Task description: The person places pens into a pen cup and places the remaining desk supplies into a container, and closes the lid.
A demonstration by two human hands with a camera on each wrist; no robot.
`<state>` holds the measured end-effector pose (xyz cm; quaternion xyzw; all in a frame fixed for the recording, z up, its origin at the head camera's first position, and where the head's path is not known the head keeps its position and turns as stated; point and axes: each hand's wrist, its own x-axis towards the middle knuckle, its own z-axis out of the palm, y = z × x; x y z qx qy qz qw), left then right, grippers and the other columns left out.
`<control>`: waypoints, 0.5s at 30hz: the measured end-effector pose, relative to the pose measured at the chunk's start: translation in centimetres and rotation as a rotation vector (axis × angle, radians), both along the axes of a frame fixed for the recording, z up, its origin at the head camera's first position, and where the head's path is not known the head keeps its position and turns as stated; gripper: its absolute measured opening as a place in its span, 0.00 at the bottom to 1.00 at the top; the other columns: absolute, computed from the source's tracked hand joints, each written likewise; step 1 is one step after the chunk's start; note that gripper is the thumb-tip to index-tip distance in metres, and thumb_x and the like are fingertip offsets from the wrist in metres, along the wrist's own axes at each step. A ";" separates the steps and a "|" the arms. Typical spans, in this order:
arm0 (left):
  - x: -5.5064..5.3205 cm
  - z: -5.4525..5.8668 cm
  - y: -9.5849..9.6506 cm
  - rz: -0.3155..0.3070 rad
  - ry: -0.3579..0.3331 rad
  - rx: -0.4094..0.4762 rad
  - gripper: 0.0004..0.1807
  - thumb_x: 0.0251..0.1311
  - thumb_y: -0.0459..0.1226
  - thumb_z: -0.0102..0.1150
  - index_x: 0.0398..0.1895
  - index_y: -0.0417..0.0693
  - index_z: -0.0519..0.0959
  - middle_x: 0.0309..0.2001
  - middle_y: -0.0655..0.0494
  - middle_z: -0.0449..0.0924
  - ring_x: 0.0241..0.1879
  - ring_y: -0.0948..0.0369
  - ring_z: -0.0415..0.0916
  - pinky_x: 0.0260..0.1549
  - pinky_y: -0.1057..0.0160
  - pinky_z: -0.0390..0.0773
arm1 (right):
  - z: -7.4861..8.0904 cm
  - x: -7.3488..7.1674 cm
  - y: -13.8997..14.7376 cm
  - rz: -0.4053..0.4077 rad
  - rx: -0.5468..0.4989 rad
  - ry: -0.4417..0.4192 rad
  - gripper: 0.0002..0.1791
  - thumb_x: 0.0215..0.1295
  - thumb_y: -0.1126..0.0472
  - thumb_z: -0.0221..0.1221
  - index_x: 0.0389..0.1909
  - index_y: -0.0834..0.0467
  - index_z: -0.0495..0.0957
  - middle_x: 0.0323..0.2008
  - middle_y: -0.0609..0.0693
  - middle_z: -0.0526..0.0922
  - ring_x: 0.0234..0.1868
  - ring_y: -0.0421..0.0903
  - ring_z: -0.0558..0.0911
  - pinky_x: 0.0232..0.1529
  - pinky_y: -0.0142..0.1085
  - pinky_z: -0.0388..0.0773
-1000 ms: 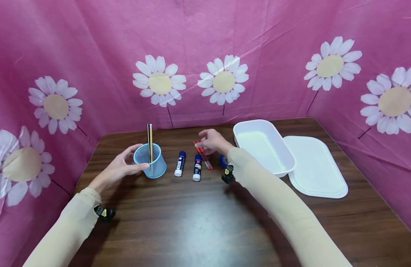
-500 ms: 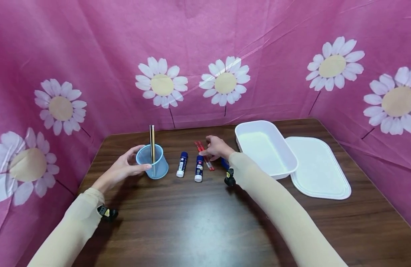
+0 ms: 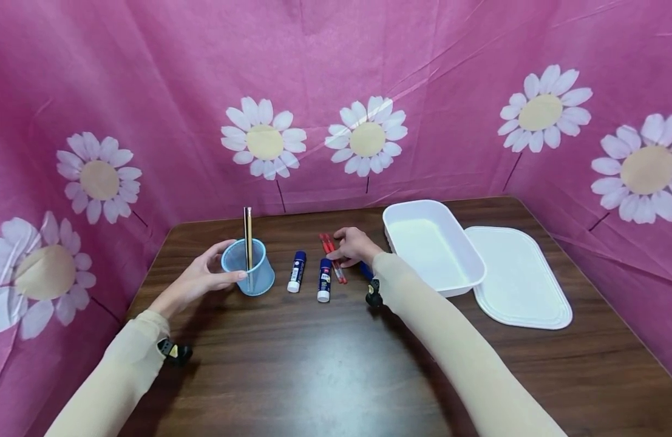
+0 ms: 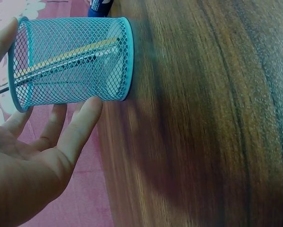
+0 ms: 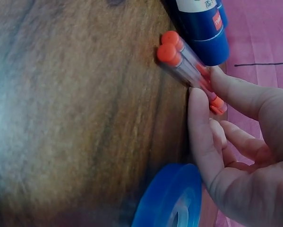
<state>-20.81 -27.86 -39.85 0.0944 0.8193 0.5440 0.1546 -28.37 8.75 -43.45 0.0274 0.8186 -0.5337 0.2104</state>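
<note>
My left hand [image 3: 201, 276] holds a light-blue mesh pen cup [image 4: 75, 61], thumb on one side and fingers on the other. The cup stands upright on the table with a pencil [image 3: 249, 233] and a dark stick leaning in it. With thumb and index finger, my right hand [image 3: 354, 246] pinches two red pens [image 5: 186, 66] lying side by side on the table. Next to these pens are two blue-and-white glue sticks [image 3: 325, 280] [image 3: 296, 272]. A roll of blue tape [image 5: 167, 194] lies below my right hand, mostly hidden by it in the head view.
To the right is a white plastic box [image 3: 434, 243], open at the top. Its white lid [image 3: 521, 279] lies flat beside it. A pink cloth with daisies [image 3: 314, 54] hangs behind the wooden table [image 3: 292, 364].
My right hand has come down from above the red pens to their right side, and its thumb and index finger have closed around them. The left hand stays on the pen cup.
</note>
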 end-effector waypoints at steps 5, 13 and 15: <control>0.0 -0.1 -0.2 -0.005 -0.006 0.016 0.46 0.62 0.42 0.72 0.79 0.53 0.56 0.64 0.39 0.66 0.56 0.52 0.71 0.52 0.52 0.82 | 0.1 0.1 0.1 0.008 -0.001 0.004 0.37 0.58 0.70 0.72 0.68 0.64 0.69 0.51 0.60 0.72 0.40 0.51 0.84 0.32 0.40 0.87; -0.1 -0.3 0.0 0.009 0.004 0.016 0.47 0.60 0.41 0.73 0.79 0.54 0.57 0.63 0.38 0.67 0.53 0.56 0.75 0.50 0.50 0.83 | 0.0 -0.2 0.1 0.017 0.008 0.009 0.41 0.57 0.72 0.72 0.72 0.64 0.65 0.48 0.60 0.77 0.34 0.48 0.84 0.30 0.40 0.87; -0.1 -0.3 0.0 0.009 0.007 0.019 0.47 0.60 0.41 0.73 0.79 0.54 0.56 0.63 0.38 0.67 0.53 0.56 0.75 0.50 0.50 0.83 | 0.0 -0.3 0.1 0.019 0.010 0.012 0.44 0.56 0.74 0.71 0.73 0.64 0.63 0.47 0.60 0.79 0.32 0.48 0.84 0.29 0.40 0.87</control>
